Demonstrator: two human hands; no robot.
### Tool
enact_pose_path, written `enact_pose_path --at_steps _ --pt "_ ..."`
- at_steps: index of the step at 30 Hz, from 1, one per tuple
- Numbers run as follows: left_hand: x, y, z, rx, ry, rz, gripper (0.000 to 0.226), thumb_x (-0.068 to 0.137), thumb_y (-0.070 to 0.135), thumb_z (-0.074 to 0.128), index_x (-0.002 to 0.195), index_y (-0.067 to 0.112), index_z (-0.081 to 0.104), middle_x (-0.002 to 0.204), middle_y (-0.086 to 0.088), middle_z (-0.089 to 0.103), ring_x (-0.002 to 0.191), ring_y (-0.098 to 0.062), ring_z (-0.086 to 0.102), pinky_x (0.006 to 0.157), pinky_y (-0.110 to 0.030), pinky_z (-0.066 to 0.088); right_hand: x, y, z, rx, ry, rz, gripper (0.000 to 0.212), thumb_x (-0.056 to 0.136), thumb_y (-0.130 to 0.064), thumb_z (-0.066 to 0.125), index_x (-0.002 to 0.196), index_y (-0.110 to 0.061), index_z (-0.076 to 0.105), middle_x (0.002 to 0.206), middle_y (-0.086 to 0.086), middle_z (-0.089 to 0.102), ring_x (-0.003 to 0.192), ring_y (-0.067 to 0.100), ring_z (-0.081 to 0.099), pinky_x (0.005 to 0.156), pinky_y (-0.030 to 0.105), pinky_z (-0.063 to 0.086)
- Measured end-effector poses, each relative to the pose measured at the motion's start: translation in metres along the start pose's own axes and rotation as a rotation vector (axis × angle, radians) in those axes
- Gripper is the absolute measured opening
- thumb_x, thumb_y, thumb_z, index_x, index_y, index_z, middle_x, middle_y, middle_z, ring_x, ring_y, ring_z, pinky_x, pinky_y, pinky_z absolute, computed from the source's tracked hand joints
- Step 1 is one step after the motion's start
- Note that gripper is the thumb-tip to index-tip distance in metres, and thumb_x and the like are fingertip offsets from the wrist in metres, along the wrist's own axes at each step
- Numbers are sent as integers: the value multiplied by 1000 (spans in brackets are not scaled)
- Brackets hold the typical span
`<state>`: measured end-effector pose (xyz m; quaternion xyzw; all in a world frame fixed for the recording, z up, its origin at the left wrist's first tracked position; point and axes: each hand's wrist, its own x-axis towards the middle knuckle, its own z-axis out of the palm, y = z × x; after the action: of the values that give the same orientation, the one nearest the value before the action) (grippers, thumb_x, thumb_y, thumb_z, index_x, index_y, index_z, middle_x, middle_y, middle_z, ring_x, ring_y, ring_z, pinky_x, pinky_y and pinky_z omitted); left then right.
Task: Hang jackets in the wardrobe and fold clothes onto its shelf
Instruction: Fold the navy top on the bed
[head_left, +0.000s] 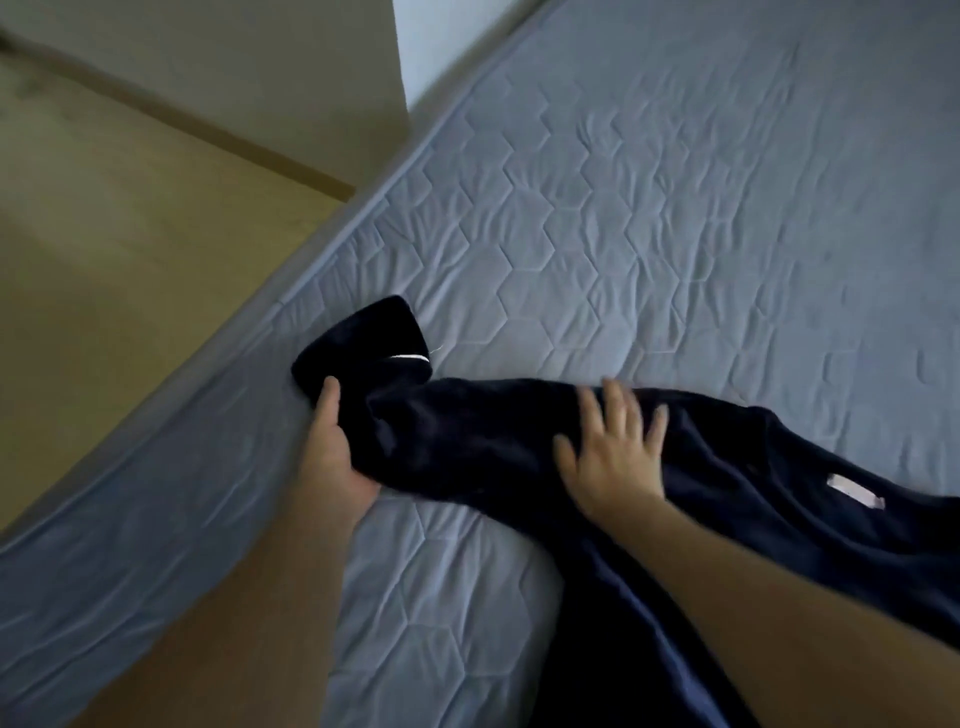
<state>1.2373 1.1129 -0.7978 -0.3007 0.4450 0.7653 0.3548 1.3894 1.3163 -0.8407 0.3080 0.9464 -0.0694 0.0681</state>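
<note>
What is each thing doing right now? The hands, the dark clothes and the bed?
Left hand: grips the garment's sleeve near the cuff.
Right hand: fingers spread, pressing flat on the garment.
Garment: dark, unfolded, lying stretched across the mattress, pale label showing.
Mattress: bare, quilted, slightly wrinkled.

a single head-worn view looks forward and steeply down, tilted, close over the bed (675, 208). both forearms enter from the bottom edge, each grip near mid-frame. beyond the left grip (332, 447), floor (104, 260) and wall fill the upper left corner.
</note>
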Motion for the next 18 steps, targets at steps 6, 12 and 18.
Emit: enact_pose_path --at_steps 6,12,18 --pt "45 75 36 -16 170 360 43 86 3 58 128 11 59 120 -14 67 103 -33 67 82 -42 56 -1 -26 66 -19 -88 -30 70 92 -61 6 153 -31 -6 162 2 -9 149 22 -11 118 49 -12" --pt "71 32 -41 172 597 250 42 96 28 55 135 15 52 130 -6 59 114 -25 61 72 -29 47 12 -26 93 -99 -12 -37 69 90 -63 -3 149 -29 -17 162 8 -12 147 24 -18 117 48 -15" --pt "39 -20 -63 -34 295 133 42 102 31 45 139 11 43 125 -9 56 116 -24 56 99 -34 47 19 -19 92 -29 -75 -64 72 90 -64 0 152 -30 -12 161 6 -17 146 22 -22 115 47 -20"
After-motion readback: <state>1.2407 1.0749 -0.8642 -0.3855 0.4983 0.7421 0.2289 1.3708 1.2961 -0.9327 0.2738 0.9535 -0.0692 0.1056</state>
